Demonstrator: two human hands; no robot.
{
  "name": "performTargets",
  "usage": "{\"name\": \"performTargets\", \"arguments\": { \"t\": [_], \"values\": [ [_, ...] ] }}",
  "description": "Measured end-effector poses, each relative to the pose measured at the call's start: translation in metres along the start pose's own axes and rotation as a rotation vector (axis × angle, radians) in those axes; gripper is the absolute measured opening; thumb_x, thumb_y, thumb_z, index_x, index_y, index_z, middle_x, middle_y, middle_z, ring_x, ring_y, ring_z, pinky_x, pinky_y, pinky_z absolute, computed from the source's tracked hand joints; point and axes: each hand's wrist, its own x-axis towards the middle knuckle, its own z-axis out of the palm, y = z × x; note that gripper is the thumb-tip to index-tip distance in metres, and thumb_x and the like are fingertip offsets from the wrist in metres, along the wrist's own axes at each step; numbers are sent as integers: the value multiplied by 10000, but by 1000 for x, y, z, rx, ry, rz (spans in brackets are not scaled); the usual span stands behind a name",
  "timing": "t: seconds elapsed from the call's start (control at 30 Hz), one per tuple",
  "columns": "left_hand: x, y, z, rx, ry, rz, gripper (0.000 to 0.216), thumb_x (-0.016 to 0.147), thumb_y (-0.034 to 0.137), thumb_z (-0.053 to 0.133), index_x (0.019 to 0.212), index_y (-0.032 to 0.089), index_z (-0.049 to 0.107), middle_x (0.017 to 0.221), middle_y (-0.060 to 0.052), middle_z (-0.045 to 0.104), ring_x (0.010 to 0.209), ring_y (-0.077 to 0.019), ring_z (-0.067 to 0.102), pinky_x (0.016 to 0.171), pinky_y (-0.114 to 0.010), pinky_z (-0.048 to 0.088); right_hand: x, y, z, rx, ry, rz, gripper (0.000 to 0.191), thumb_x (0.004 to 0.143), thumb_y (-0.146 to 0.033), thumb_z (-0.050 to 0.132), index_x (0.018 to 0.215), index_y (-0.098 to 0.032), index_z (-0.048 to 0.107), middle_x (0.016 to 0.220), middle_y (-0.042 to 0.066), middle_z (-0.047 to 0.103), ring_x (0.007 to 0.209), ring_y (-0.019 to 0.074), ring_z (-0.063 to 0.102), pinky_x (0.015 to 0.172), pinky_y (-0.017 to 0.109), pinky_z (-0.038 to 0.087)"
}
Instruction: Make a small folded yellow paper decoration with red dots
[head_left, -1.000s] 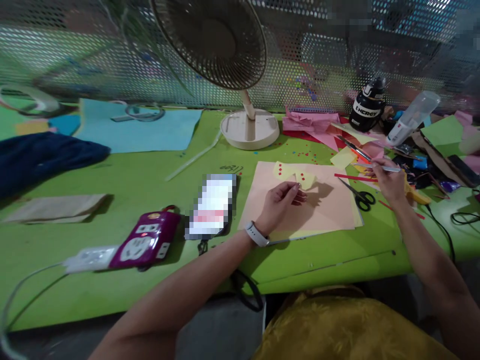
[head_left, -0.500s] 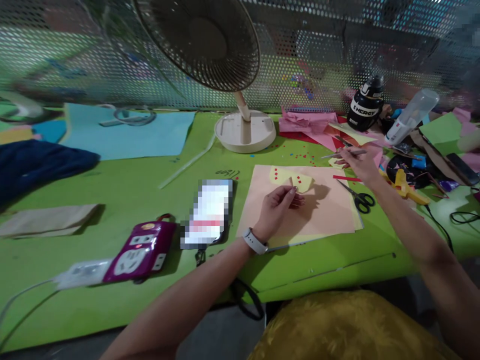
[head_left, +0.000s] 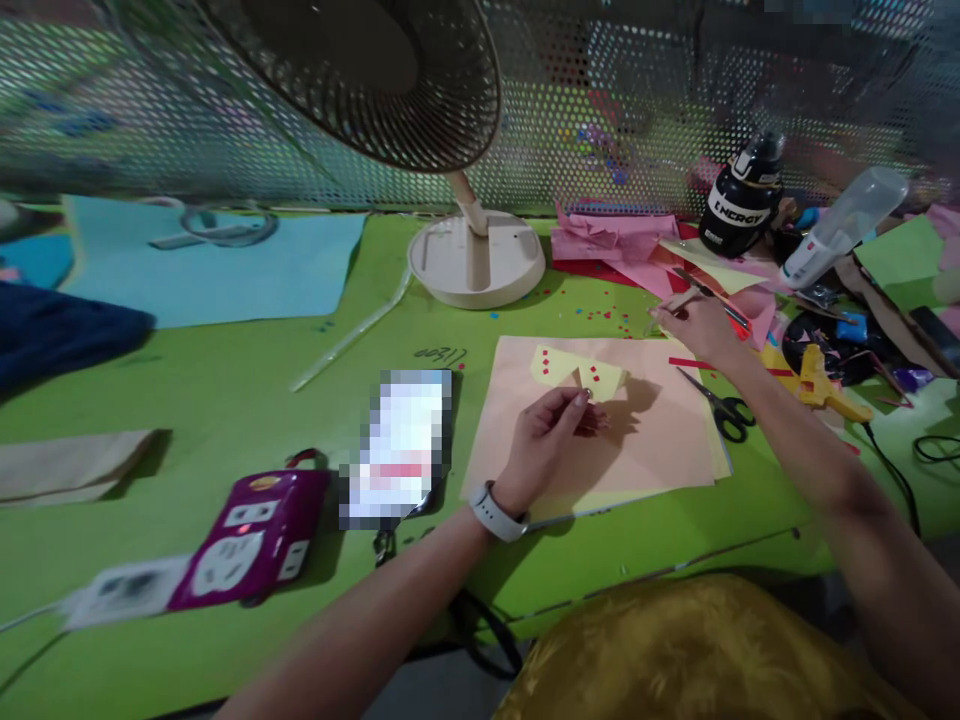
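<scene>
My left hand (head_left: 555, 420), with a pale watch strap on its wrist, pinches the lower edge of a yellow paper cutout (head_left: 540, 372) bearing several small red squares. The cutout is held a little above a peach sheet of paper (head_left: 510, 450). My right hand (head_left: 694, 318) is over the far right corner of the sheets, fingers closed on a thin, pale, pointed tool (head_left: 679, 299); its exact kind is hard to make out. Just below that hand lie a red paper strip (head_left: 690, 363) and black-handled scissors (head_left: 729, 418).
A fan (head_left: 476, 270) stands at the back. A phone (head_left: 405, 440) and a purple power strip (head_left: 255, 530) lie left. To the right are a black bottle (head_left: 742, 200), a clear bottle (head_left: 844, 230), a yellow glue gun (head_left: 825, 385) and paper scraps. Tiny red and blue bits dot the green table.
My right hand has shifted slightly left, and the pointed tool is turned to a different angle. My left hand keeps its pinch on the yellow cutout. The whole view has swung a little.
</scene>
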Motion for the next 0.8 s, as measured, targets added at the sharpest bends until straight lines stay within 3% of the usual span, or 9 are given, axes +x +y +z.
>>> {"name": "performTargets", "arguments": {
  "t": [0.27, 0.5, 0.8],
  "values": [
    [-1, 4, 1, -16, 31, -35, 398, 755, 528, 755, 870, 157, 665, 728, -36, 730, 646, -148, 683, 654, -279, 578, -10, 19, 23, 537, 109, 32, 364, 776, -542, 705, 915, -208, 746, 832, 56, 753, 741, 195, 694, 688, 332, 565],
    [-2, 7, 2, -33, 32, -59, 383, 758, 514, 760, 856, 155, 668, 715, -27, 729, 644, -129, 678, 651, -249, 569, -13, 20, 37, 615, 58, 105, 395, 757, -556, 709, 921, -199, 746, 800, 45, 740, 651, 162, 661, 591, 289, 550],
    [-2, 7, 2, -23, 30, -53, 381, 759, 517, 757, 853, 159, 668, 719, -31, 728, 644, -138, 681, 651, -261, 574, -12, 24, 43, 697, 62, 108, 299, 787, -494, 699, 888, -215, 727, 821, 37, 751, 749, 181, 716, 656, 293, 585]
  ]
}}
